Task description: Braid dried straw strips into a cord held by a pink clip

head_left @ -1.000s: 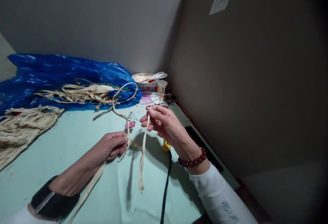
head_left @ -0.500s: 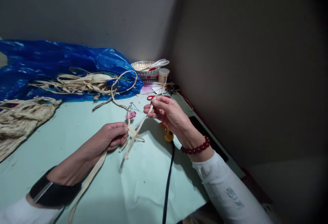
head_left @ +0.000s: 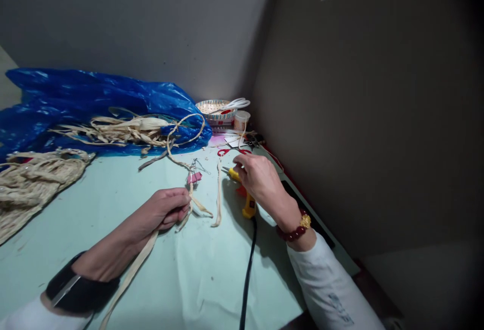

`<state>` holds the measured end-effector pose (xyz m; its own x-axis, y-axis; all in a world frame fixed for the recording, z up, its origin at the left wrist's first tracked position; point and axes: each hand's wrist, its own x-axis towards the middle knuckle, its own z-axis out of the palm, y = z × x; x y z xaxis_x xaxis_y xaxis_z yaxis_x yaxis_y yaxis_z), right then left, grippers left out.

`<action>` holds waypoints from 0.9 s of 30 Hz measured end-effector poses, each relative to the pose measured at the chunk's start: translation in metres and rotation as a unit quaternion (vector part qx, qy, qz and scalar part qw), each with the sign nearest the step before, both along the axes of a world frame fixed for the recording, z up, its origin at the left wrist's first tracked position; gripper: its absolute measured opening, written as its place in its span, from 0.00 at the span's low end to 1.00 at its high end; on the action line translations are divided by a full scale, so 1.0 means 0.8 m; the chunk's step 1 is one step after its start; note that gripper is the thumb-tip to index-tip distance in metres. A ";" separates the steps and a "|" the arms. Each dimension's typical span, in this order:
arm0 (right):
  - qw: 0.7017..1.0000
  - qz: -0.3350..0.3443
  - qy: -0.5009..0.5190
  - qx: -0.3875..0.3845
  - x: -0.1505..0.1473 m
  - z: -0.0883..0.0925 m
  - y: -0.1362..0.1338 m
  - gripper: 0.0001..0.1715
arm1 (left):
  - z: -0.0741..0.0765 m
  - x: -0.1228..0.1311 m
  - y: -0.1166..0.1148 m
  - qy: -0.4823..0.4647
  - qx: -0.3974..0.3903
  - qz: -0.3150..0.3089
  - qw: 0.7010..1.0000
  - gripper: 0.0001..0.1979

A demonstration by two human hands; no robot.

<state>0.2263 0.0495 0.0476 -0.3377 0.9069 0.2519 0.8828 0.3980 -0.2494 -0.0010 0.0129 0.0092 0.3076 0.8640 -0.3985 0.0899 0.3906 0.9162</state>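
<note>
My left hand is closed in a pinch on a braided cord of pale dried husk strips, and a long loose strip trails from it toward the near edge. Just beyond my fingers, a pink binder clip grips the cord, whose looped end runs on to the blue bag. My right hand is over a yellow glue gun, its fingers bent; whether they grip the gun is hidden. The gun's metal tip points left. A single husk strip lies between my hands.
A blue plastic bag with husk strips stands at the back left. A woven husk piece lies at the left. Red-handled scissors, a basket and a cup are behind my right hand. The gun's black cable runs forward.
My right hand has let go of the single husk strip, which now lies on the table, and has moved over the glue gun. My left hand keeps its pinch. The view has tilted slightly.
</note>
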 end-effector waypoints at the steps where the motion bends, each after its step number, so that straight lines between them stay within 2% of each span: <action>1: 0.997 0.072 0.001 -0.010 -0.001 0.000 -0.002 0.08 | 0.000 0.000 0.000 -0.004 0.000 -0.002 1.000 0.14; 3: 0.975 0.218 -0.005 -0.037 -0.003 -0.003 -0.005 0.11 | 0.000 -0.001 0.000 -0.014 0.003 -0.010 1.000 0.13; 5: 0.956 0.287 -0.020 -0.058 -0.005 -0.012 -0.007 0.12 | 0.000 -0.003 0.001 -0.020 0.005 -0.017 1.000 0.12; 9: 0.950 0.299 -0.030 -0.081 -0.008 -0.028 -0.005 0.10 | -0.005 -0.006 0.002 -0.027 0.001 -0.020 0.999 0.13; 12: 0.949 0.300 -0.032 -0.092 -0.009 -0.029 -0.002 0.09 | -0.006 -0.006 0.003 -0.036 0.003 -0.014 0.999 0.13; 15: 0.948 0.308 -0.017 -0.086 -0.012 -0.020 -0.003 0.09 | -0.003 -0.004 0.002 -0.043 -0.003 -0.007 0.999 0.13; 19: 0.945 0.297 0.101 -0.093 -0.017 0.003 -0.016 0.09 | 0.001 -0.001 0.001 -0.036 -0.001 -0.009 0.999 0.13; 22: 0.931 0.293 0.184 -0.117 -0.023 0.017 -0.028 0.11 | -0.001 -0.002 0.001 -0.036 0.004 -0.023 0.999 0.14; 27: 0.906 0.318 0.236 -0.150 -0.030 0.024 -0.034 0.16 | -0.001 -0.004 0.002 -0.046 -0.007 -0.021 0.999 0.11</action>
